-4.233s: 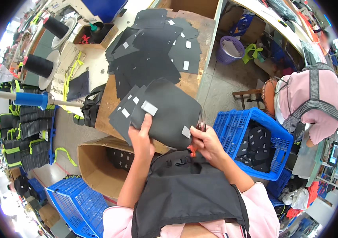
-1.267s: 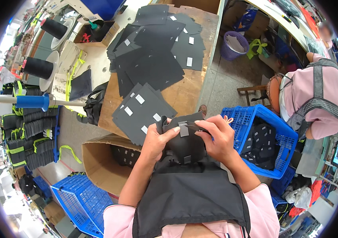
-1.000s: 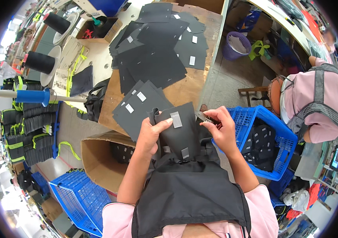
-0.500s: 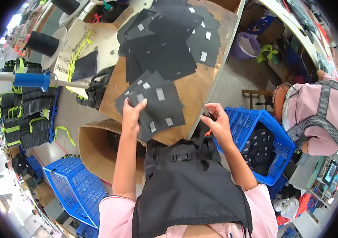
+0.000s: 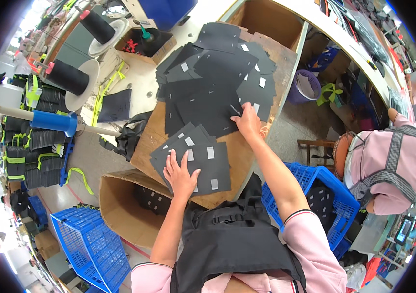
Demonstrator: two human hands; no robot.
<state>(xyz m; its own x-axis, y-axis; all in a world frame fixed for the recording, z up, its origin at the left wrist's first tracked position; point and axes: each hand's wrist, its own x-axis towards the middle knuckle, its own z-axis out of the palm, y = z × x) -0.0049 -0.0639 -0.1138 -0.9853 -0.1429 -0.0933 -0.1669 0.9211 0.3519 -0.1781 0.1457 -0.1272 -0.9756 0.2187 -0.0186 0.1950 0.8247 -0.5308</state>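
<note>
Panels [image 5: 207, 169] right under wide-fingered left hand [image 5: 181, 176], snips [image 5: 236, 110] in right hand's [image 5: 249, 122] grip

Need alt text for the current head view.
A person's left hand is spread over a small stack of black panels with pale patches, while their right hand, holding a thin metal tool, is at the edge of a larger overlapping pile on a worn wooden tabletop. Nearby are an open cardboard box and blue plastic crates.

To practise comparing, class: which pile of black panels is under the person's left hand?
The smaller pile, at the wooden tabletop's near end; the larger pile lies farther back, beside the right hand.
</note>
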